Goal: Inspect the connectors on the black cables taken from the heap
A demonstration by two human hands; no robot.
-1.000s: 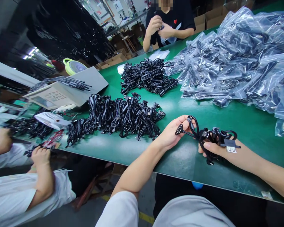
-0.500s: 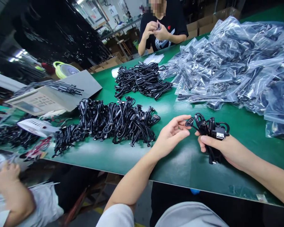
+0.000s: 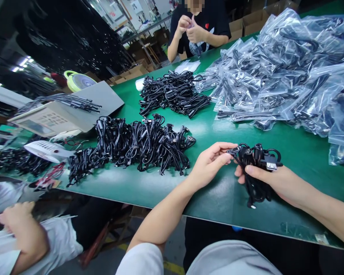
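A coiled black cable bundle (image 3: 255,168) hangs just above the green table (image 3: 218,198), held between both my hands. My right hand (image 3: 272,179) grips the coil from the right, thumb across its top near a silver-faced plug. My left hand (image 3: 210,162) pinches one small connector at the bundle's left end between thumb and fingertips. A long heap of similar loose black cables (image 3: 132,145) lies to the left of my left hand.
A second heap of black cables (image 3: 174,93) lies farther back. Several clear bags holding cables (image 3: 283,68) pile up at the right. A grey test box (image 3: 65,110) sits at the left. One person works across the table (image 3: 197,26); another person's arm (image 3: 23,233) is at lower left.
My hands have drawn closer together, and the cable stretched between them is now gathered into the coil. The left fingers have shifted onto the small connector at the bundle's left end.
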